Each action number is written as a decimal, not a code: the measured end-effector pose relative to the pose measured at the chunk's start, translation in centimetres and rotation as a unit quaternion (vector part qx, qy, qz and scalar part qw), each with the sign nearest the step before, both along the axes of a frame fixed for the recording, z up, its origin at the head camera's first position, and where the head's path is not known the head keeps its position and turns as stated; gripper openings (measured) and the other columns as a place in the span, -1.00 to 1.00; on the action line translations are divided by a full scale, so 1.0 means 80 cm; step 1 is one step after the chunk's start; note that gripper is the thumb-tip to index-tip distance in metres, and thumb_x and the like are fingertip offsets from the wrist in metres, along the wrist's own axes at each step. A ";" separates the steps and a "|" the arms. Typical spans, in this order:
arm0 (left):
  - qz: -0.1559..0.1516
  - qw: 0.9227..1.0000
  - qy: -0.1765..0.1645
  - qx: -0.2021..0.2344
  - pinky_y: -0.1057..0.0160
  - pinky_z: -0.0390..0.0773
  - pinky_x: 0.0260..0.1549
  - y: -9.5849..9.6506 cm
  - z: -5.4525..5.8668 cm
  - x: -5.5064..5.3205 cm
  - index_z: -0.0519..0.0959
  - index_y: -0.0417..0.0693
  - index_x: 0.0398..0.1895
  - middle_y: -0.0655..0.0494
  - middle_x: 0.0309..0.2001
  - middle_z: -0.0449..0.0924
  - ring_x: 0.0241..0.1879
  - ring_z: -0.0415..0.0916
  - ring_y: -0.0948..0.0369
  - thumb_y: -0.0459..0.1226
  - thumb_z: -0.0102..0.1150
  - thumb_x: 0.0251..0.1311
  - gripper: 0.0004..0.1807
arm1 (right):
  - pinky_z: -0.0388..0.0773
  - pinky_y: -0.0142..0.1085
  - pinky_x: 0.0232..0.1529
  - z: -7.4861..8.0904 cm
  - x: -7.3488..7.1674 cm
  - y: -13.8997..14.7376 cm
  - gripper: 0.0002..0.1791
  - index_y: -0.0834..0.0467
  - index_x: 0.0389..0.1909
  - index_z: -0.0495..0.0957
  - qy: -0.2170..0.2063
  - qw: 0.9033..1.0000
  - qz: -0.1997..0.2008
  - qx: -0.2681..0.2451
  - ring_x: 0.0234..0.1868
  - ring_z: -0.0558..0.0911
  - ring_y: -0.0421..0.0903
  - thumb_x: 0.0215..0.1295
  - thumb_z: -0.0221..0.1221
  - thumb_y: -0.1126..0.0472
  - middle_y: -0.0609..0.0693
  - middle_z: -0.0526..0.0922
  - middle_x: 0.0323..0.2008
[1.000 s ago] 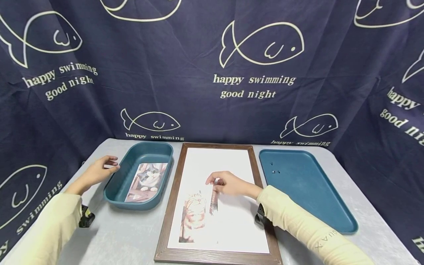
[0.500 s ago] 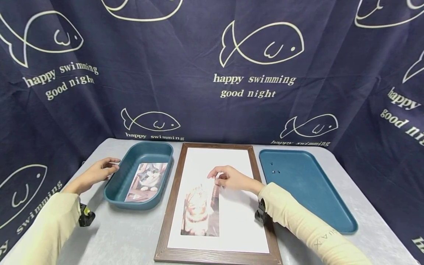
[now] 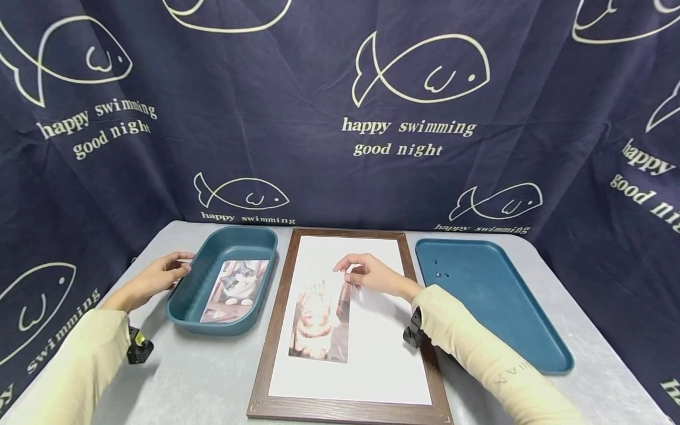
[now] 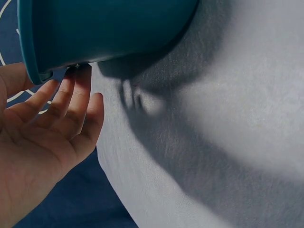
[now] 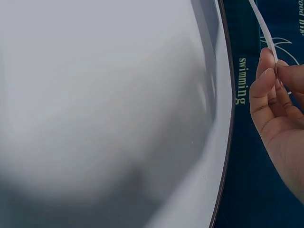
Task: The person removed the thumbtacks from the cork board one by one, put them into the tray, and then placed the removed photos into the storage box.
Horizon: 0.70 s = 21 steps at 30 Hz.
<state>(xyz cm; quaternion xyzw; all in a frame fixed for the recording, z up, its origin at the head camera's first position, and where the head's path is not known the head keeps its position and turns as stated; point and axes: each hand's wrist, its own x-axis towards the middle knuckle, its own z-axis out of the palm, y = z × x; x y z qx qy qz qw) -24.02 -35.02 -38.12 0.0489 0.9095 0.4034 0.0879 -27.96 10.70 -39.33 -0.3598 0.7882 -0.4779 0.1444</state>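
My right hand (image 3: 373, 275) pinches the upper right corner of a cat photo (image 3: 340, 339) between thumb and fingers. The photo is over the white surface of a brown-framed board (image 3: 390, 372), tilted so its upper part is washed out by glare. In the right wrist view, the right hand (image 5: 280, 104) holds the photo (image 5: 267, 35) by its thin edge, apart from the board. At the left rim of a deep teal bin (image 3: 177, 319), my left hand (image 3: 151, 280) has loosely bent fingers; in the left wrist view, its fingertips (image 4: 83, 76) are at the rim's underside.
Another cat photo (image 3: 239, 289) lies in the teal bin. A flat teal tray (image 3: 494, 307) stands right of the board, with several tiny dark pieces (image 3: 438, 275) near its upper left corner. A dark blue printed curtain (image 3: 319, 118) hangs behind the grey-white table (image 3: 186, 378).
My right hand has moved the photo up the board, away from me, and its picture side has turned more into view. My left hand has stayed nearly still at the bin.
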 end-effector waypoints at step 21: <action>-0.002 1.000 0.008 0.006 0.27 0.44 -0.26 0.001 -0.002 0.002 0.12 -0.39 0.26 -0.40 0.07 0.33 -0.17 0.33 0.38 -0.21 -0.20 0.37 -0.48 | 0.48 -0.10 -0.43 0.014 -0.024 -0.019 -0.73 0.32 -0.05 0.49 -0.015 0.999 -0.036 -0.033 -0.42 0.46 0.22 0.22 0.03 0.47 0.28 0.49 -0.11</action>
